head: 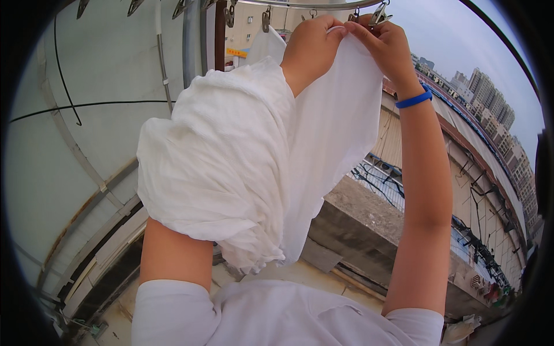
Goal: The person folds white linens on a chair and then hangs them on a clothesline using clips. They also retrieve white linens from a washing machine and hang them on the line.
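Both of my arms reach up towards metal clips hanging from a curved metal rail (303, 5). My left hand (312, 47) pinches the upper edge of a thin white cloth (335, 108). Beside it, my right hand (385, 49) has its thumb on the same edge; its fingers are partly hidden behind a metal clip (380, 16). The cloth's far left corner meets another clip (265, 21) and its body hangs down. A bunched white cloth (216, 151) is draped over my left forearm, covering it from near the wrist to the elbow.
More clips (179, 8) dangle to the left, near a pale panel wall (117, 73) with a black cable (125, 103) across it. Below right runs a concrete ledge (368, 212). Beyond it are wires, a long roof (471, 129) and tall buildings (489, 95).
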`<state>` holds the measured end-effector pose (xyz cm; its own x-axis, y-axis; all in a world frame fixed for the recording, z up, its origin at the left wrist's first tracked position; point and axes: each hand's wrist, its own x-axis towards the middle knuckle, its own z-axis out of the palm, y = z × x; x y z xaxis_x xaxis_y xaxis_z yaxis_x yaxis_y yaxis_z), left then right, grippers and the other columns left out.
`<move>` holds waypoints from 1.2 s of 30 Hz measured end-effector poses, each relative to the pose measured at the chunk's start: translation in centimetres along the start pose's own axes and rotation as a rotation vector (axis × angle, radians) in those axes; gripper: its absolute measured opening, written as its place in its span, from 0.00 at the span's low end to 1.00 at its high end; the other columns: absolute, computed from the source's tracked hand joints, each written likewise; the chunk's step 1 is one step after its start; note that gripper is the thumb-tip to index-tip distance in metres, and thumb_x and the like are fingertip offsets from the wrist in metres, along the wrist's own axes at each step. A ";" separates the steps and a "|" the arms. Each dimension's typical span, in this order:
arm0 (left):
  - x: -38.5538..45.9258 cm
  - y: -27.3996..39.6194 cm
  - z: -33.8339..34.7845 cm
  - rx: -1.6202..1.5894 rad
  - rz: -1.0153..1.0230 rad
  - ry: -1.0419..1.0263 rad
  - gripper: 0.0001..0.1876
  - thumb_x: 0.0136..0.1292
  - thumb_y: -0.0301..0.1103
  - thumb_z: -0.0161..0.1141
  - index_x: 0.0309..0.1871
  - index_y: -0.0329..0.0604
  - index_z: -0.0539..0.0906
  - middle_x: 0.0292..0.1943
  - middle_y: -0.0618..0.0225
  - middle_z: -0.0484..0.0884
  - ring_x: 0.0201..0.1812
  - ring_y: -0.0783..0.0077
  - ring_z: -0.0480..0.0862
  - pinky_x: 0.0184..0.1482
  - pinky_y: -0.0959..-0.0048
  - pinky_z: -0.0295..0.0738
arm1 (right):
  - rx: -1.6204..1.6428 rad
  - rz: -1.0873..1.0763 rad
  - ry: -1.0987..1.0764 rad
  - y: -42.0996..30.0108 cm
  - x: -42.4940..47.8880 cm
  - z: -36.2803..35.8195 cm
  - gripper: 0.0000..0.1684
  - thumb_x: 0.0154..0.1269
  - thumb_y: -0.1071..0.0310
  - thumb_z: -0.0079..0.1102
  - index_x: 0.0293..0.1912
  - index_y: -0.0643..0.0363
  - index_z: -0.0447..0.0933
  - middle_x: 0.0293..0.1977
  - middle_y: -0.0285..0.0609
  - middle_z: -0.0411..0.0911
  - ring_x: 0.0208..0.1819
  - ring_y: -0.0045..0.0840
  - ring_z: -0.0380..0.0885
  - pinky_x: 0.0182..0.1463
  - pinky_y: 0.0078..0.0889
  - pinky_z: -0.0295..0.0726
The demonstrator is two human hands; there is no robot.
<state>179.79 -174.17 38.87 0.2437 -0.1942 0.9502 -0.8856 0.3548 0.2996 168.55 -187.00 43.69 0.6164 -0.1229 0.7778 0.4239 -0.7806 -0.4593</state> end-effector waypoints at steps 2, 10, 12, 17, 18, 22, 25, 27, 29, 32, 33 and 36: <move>-0.4 -0.1 0.1 -0.005 -0.035 -0.027 0.12 0.66 0.35 0.58 0.44 0.36 0.83 0.32 0.67 0.84 0.35 0.77 0.79 0.39 0.77 0.73 | -0.010 0.011 -0.013 0.1 0.1 -0.3 0.17 0.65 0.56 0.61 0.39 0.62 0.81 0.29 0.32 0.79 0.29 0.13 0.75 0.34 0.17 0.74; -0.1 -0.1 0.5 -0.034 -0.007 -0.020 0.14 0.66 0.37 0.57 0.45 0.35 0.84 0.34 0.61 0.86 0.36 0.69 0.82 0.41 0.73 0.75 | -0.026 0.049 -0.103 0.0 1.2 -0.9 0.16 0.66 0.58 0.60 0.42 0.63 0.82 0.31 0.33 0.80 0.30 0.13 0.76 0.35 0.17 0.76; 0.2 0.2 0.4 -0.046 -0.037 -0.059 0.14 0.66 0.37 0.58 0.45 0.35 0.84 0.34 0.64 0.85 0.36 0.74 0.81 0.41 0.76 0.74 | -0.020 0.062 -0.119 -0.1 0.6 -1.0 0.16 0.67 0.58 0.60 0.43 0.63 0.82 0.32 0.34 0.81 0.31 0.13 0.77 0.36 0.17 0.76; 0.0 -0.6 0.2 0.039 -0.186 -0.124 0.16 0.68 0.40 0.57 0.46 0.36 0.84 0.34 0.68 0.85 0.34 0.79 0.80 0.39 0.79 0.74 | -0.139 -0.022 -0.021 1.5 0.6 0.3 0.22 0.63 0.53 0.65 0.32 0.67 0.82 0.26 0.38 0.81 0.23 0.18 0.75 0.28 0.21 0.76; -0.1 -0.4 -0.5 0.027 -0.230 -0.114 0.16 0.68 0.41 0.57 0.46 0.37 0.84 0.32 0.69 0.84 0.32 0.80 0.79 0.36 0.79 0.73 | -0.106 -0.026 -0.032 1.0 0.8 1.2 0.19 0.64 0.56 0.64 0.38 0.65 0.82 0.29 0.36 0.81 0.26 0.15 0.75 0.32 0.19 0.75; 0.2 0.3 -0.5 0.042 -0.126 -0.054 0.15 0.69 0.42 0.56 0.43 0.37 0.84 0.25 0.73 0.79 0.27 0.84 0.74 0.30 0.80 0.68 | -0.036 0.010 -0.034 -0.4 0.9 0.5 0.15 0.65 0.59 0.63 0.40 0.62 0.82 0.30 0.33 0.79 0.29 0.12 0.73 0.33 0.18 0.73; 0.1 0.0 -1.0 0.055 -0.073 -0.056 0.15 0.69 0.43 0.56 0.41 0.38 0.83 0.23 0.75 0.76 0.26 0.85 0.70 0.29 0.80 0.65 | 0.053 0.040 0.011 -0.9 0.8 0.7 0.13 0.65 0.59 0.63 0.37 0.61 0.81 0.28 0.31 0.77 0.28 0.12 0.72 0.32 0.18 0.71; 0.1 -0.2 -1.5 0.073 -0.029 -0.061 0.16 0.67 0.42 0.57 0.39 0.36 0.83 0.23 0.68 0.78 0.26 0.77 0.75 0.31 0.74 0.69 | 0.128 0.067 0.058 -1.3 1.2 0.9 0.12 0.65 0.60 0.63 0.35 0.60 0.80 0.27 0.30 0.76 0.27 0.12 0.71 0.30 0.18 0.70; -0.1 0.0 -2.2 0.081 -0.046 -0.099 0.16 0.66 0.42 0.58 0.39 0.36 0.83 0.24 0.69 0.78 0.27 0.77 0.75 0.32 0.74 0.69 | 0.225 0.095 0.103 -1.5 1.5 1.1 0.12 0.65 0.60 0.63 0.33 0.59 0.80 0.25 0.29 0.75 0.26 0.12 0.70 0.29 0.18 0.68; -0.2 0.3 -3.2 0.077 -0.106 -0.172 0.15 0.67 0.43 0.58 0.40 0.39 0.83 0.26 0.76 0.77 0.29 0.85 0.72 0.32 0.79 0.67 | 0.395 0.087 0.152 0.5 2.1 1.2 0.11 0.64 0.61 0.63 0.32 0.58 0.80 0.24 0.28 0.75 0.25 0.12 0.68 0.27 0.19 0.66; -0.5 0.2 -3.4 0.076 -0.101 -0.181 0.15 0.67 0.43 0.59 0.40 0.39 0.83 0.26 0.76 0.78 0.29 0.85 0.72 0.33 0.79 0.67 | 0.440 0.097 0.196 1.1 2.2 1.1 0.10 0.64 0.61 0.63 0.32 0.58 0.80 0.24 0.28 0.74 0.24 0.12 0.67 0.26 0.19 0.65; -0.6 -0.1 -4.1 0.086 -0.158 -0.250 0.15 0.66 0.43 0.60 0.39 0.38 0.83 0.27 0.75 0.79 0.29 0.83 0.73 0.34 0.79 0.69 | 0.472 0.090 0.276 2.3 1.9 0.4 0.10 0.63 0.61 0.65 0.32 0.57 0.80 0.23 0.28 0.74 0.23 0.11 0.66 0.25 0.18 0.64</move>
<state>181.33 -170.29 38.62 0.2854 -0.4639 0.8387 -0.8773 0.2259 0.4235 170.90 -188.78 43.95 0.4944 -0.3818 0.7809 0.6682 -0.4078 -0.6223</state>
